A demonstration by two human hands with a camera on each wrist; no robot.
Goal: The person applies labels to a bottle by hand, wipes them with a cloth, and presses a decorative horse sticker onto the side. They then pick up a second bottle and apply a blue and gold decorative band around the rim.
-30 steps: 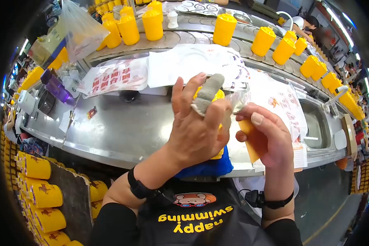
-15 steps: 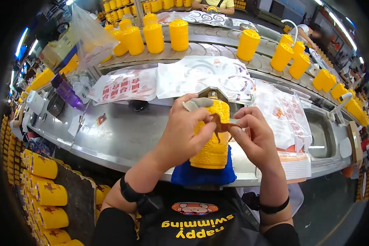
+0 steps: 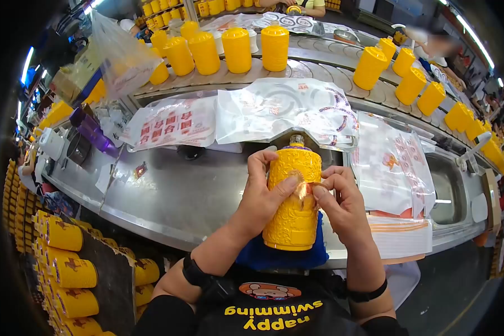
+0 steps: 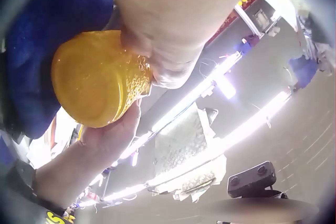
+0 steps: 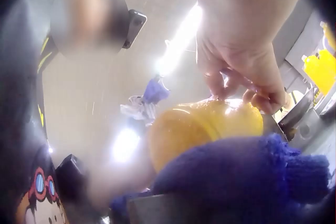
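Note:
A yellow embossed bottle (image 3: 291, 224) with a clear glass neck leans on a blue cloth (image 3: 252, 255), its neck by a metal holder. My left hand (image 3: 261, 196) grips its left side, the thumb pressing on the front and the other fingers mostly hidden behind. From the right, my right hand (image 3: 344, 207) pinches the end of a brown sticker (image 3: 317, 185) between thumb and forefinger. The sticker's other part lies on the bottle by my left thumb. In the left wrist view the bottle's round base (image 4: 86, 85) faces the camera; the right wrist view shows fingertips (image 5: 218, 90) at its upper surface.
Plastic-covered printed sheets (image 3: 285, 112) lie behind the bottle, more sheets (image 3: 395, 168) to the right. A sink (image 3: 448, 190) is at far right. Yellow bottles (image 3: 238, 50) stand on the conveyor (image 3: 319, 67) beyond. A purple water bottle (image 3: 94, 131) and stacked yellow bottles (image 3: 75, 271) are left.
The bottle, at first mostly behind my left hand, now shows almost whole. An orange slip has left my right hand. My left hand went from pinching the sticker to gripping the bottle, thumb pressing.

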